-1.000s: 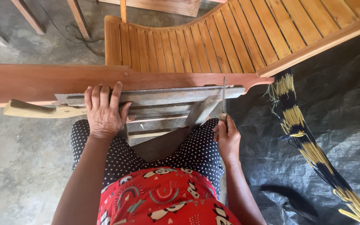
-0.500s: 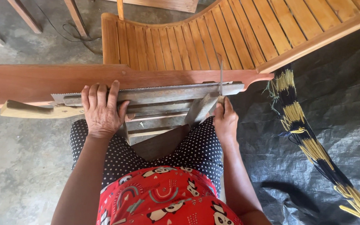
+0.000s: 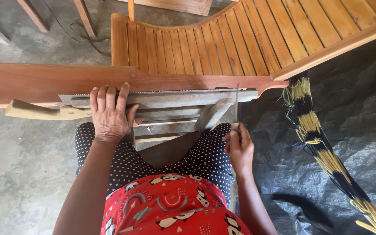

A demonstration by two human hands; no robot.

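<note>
One saw lay clamped teeth-up along a grey wooden vise. Nearest the vise, the right hand curled closed around one thin file reaching the teeth. The left hand pressed flat, fingers spread, on the saw. Beyond stood one slatted wooden bench.

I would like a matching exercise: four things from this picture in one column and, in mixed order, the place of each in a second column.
1. left hand
2. right hand
3. broom
4. slatted wooden seat

a. lying on the dark sheet at the right
b. pressing down on the saw blade
c. holding a thin file upright
d. beyond the reddish plank, at the top

Pairs: 1-b, 2-c, 3-a, 4-d
</note>
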